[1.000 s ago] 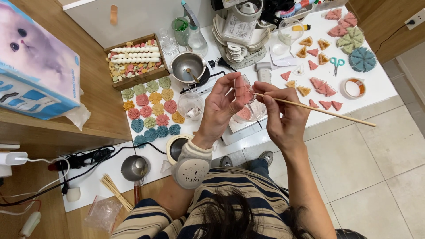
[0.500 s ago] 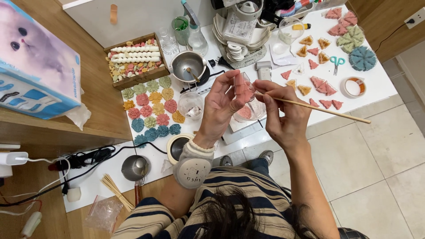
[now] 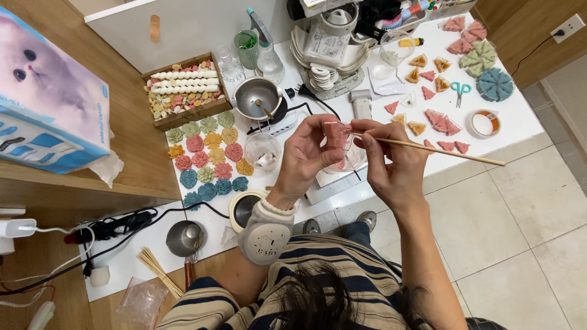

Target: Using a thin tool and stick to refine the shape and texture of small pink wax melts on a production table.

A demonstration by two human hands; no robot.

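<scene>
The pink wax piece (image 3: 335,135) sits above the white table (image 3: 520,116), pinched between the fingertips of the left hand (image 3: 309,156). It looks light, probably brittle at its ridges, so a hold by its flat sides seems safest. The right hand (image 3: 391,159) grips 1 thin wooden skewer (image 3: 428,145), its tip touching the piece. Flower-shaped wax pieces (image 3: 208,160) lie well to the left.

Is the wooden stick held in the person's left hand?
No, the right hand pinches the wooden stick, while the left hand holds a pink wax piece.
</scene>
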